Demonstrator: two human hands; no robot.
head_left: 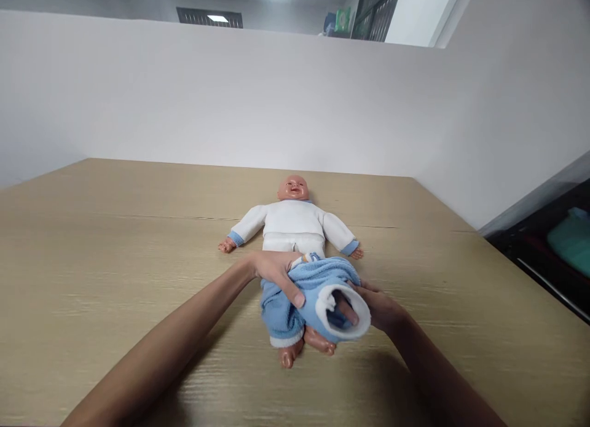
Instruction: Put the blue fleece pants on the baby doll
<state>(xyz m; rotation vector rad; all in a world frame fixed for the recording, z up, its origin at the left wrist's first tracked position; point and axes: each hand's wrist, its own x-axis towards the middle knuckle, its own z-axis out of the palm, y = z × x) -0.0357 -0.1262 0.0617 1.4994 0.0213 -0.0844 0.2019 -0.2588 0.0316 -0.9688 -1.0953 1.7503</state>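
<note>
A baby doll (293,221) in a white top lies on its back on the wooden table (115,242), head away from me. Blue fleece trousers (313,279) with white cuffs are bunched around its legs, and both bare feet stick out below. My left hand (276,272) grips the trousers at the doll's left hip, thumb pressed on the cloth. My right hand (375,307) holds the right trouser leg, with fingers reaching inside its open white cuff (343,310).
A plain white partition (230,101) stands behind the table's far edge. At the right, beyond the table edge, a dark shelf (548,255) holds a teal item (571,239).
</note>
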